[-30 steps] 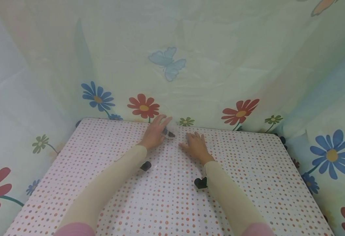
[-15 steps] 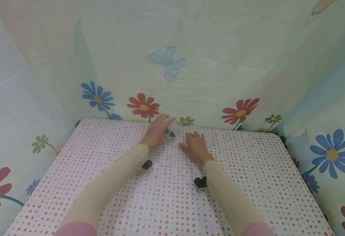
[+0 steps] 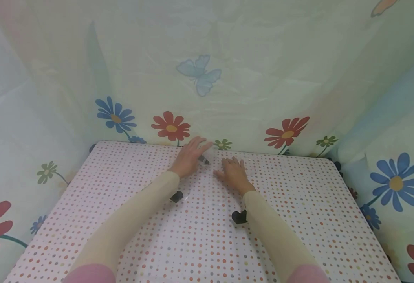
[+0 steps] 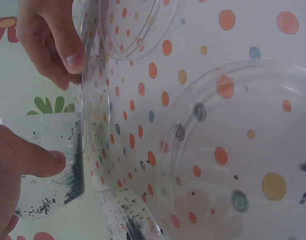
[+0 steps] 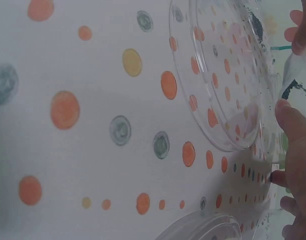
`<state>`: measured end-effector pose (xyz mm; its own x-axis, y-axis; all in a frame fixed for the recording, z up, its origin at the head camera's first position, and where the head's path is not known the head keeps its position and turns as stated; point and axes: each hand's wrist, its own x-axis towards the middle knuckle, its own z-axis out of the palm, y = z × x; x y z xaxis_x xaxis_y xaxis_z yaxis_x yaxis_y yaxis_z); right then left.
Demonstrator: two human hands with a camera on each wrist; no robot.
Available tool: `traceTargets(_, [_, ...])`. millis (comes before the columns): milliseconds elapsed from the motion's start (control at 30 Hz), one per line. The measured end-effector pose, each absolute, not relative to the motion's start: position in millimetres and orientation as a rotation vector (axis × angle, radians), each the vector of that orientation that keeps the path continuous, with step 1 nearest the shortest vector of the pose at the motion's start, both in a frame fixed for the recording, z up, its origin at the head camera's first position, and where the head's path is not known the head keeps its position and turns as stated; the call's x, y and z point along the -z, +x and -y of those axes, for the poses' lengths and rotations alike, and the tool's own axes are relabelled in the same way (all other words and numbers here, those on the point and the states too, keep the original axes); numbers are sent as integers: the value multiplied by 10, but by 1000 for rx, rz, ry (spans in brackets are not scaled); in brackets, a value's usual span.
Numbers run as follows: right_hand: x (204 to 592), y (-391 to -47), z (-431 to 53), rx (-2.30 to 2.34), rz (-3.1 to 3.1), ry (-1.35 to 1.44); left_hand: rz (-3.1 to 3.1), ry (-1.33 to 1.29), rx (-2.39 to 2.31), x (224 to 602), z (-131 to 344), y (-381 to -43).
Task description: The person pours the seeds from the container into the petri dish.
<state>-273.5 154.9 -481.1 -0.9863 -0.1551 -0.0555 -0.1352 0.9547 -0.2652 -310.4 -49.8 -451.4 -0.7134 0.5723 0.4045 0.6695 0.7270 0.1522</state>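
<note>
In the head view my left hand (image 3: 187,159) is at the back edge of the table, holding a clear cup with black granules (image 3: 204,160). The left wrist view shows the thumb pressed on the side of this tilted cup (image 4: 55,132); granules gather along its lower wall and cling elsewhere. A clear round dish (image 4: 145,212) with black granules sits close below it. My right hand (image 3: 236,177) lies low at the table, right of the cup, fingers loosely bent. Its fingertips are near the rim of a smaller clear dish (image 4: 107,102); whether they touch it cannot be told.
More clear round dishes stand on the dotted tabletop (image 3: 207,236): a large one (image 4: 167,135) in front and another (image 4: 175,22) to the right. A few stray granules dot the left wrist view. A flowered curtain (image 3: 228,98) hangs directly behind the table.
My left hand has shifted slightly to the right with the cup, its thumb side now nearer the right hand. The right hand has stayed almost still.
</note>
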Motion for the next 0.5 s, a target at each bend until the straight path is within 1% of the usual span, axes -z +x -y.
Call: traceTargets(500, [4777, -2706, -1539, 450, -3016, -215, 2547, -998, 339, 4543, 483, -3109])
